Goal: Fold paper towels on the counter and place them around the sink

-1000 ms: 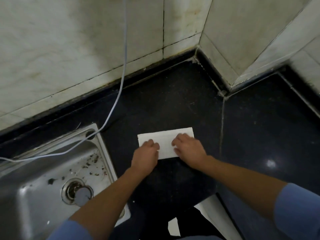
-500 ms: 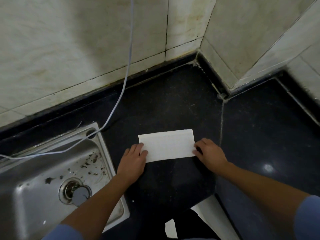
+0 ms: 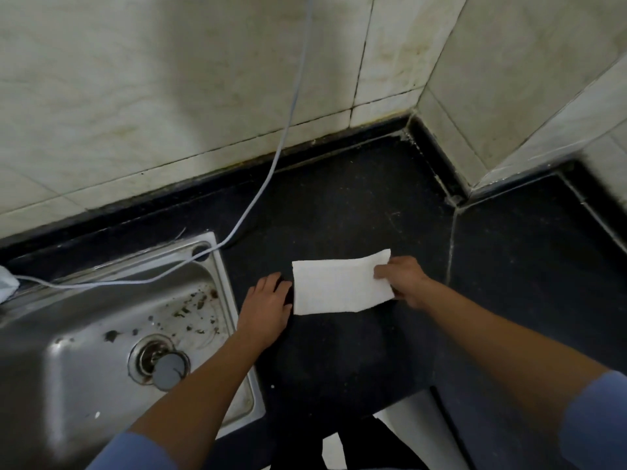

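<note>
From my station I saw the folded paper towel (image 3: 339,287) lying on the dark counter (image 3: 342,205), just to the right of the sink (image 3: 223,277), with its right end raised off the surface. The right hand (image 3: 406,282) pinched that end between thumb and fingers. The left hand (image 3: 268,308) lay flat and relaxed on the counter between the sink's rim and the towel's left edge, holding nothing. I could not tell whether its fingertips touched the paper. My worry was the free left end. If the right hand carried its end over for another fold with nothing pinning the far side, I judged the whole sheet would slide and the edges would land askew. The basin looked soiled and possibly wet, so a towel dragged over the rim could soak or tear. The thin cable (image 3: 288,120) trailing across the sink's corner could also snag.
</note>
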`<action>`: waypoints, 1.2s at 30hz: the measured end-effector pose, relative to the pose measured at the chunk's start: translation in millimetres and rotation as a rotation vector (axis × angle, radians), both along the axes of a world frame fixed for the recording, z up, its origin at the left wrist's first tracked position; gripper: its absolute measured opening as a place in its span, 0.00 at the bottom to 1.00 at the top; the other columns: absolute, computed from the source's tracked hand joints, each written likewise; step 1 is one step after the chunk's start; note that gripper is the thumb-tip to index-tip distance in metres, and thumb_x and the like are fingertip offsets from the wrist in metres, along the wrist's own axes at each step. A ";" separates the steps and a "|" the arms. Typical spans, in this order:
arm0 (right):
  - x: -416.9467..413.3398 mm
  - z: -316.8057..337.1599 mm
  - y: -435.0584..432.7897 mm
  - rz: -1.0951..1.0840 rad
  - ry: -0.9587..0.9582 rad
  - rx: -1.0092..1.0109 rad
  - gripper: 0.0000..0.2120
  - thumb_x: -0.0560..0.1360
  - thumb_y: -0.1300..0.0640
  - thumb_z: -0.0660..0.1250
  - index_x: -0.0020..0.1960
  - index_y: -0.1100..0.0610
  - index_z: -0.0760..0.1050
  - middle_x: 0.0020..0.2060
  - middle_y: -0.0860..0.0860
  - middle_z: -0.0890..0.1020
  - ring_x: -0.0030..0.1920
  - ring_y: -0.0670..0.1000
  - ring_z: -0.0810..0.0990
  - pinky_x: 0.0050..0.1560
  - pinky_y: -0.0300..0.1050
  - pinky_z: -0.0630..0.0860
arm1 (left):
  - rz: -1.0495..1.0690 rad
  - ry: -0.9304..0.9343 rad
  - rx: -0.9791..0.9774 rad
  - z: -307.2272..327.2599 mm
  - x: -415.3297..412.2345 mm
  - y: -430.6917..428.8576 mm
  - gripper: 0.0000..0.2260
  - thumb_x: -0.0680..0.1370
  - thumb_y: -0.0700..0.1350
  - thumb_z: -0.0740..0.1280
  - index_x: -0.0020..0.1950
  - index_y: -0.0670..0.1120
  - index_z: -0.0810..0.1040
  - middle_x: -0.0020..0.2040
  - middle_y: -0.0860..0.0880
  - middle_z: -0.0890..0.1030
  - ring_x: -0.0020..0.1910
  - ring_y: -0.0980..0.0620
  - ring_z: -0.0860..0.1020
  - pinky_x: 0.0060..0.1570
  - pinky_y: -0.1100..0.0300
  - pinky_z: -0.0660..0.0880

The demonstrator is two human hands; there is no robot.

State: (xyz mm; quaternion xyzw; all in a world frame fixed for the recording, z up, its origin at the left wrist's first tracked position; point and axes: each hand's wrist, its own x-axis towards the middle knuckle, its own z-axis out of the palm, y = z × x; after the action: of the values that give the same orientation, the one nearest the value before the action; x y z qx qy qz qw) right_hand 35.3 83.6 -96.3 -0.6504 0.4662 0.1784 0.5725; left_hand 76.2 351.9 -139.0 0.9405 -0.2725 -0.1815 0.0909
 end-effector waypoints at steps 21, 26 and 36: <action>8.9 -35.4 94.9 0.897 -0.292 -0.749 0.15 0.77 0.54 0.64 0.63 0.55 0.74 0.57 0.52 0.78 0.59 0.54 0.75 0.55 0.50 0.75 | -0.008 -0.011 -0.075 9.4 1.2 18.3 0.20 0.78 0.48 0.63 0.70 0.45 0.69 0.73 0.42 0.63 0.70 0.43 0.65 0.65 0.49 0.68; -18.2 -57.8 65.8 1.281 -0.257 -1.003 0.30 0.78 0.47 0.61 0.75 0.60 0.59 0.76 0.57 0.58 0.76 0.56 0.57 0.66 0.58 0.68 | -0.232 0.012 0.133 -0.8 9.6 -13.9 0.28 0.82 0.51 0.56 0.78 0.46 0.51 0.79 0.46 0.44 0.77 0.46 0.45 0.73 0.48 0.53; -4.4 -51.8 44.0 1.396 -0.199 -0.942 0.32 0.80 0.40 0.50 0.78 0.57 0.52 0.78 0.54 0.49 0.78 0.54 0.46 0.73 0.57 0.52 | -0.223 -0.004 0.173 -12.0 7.2 -7.6 0.28 0.82 0.53 0.54 0.78 0.44 0.50 0.79 0.47 0.44 0.77 0.46 0.46 0.74 0.49 0.53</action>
State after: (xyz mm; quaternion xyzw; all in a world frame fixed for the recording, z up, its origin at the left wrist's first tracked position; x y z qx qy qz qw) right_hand 30.9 127.7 -148.0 -0.9723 -0.0689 0.2199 0.0384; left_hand 83.4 344.3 -151.0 0.9092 -0.3587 -0.2112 -0.0119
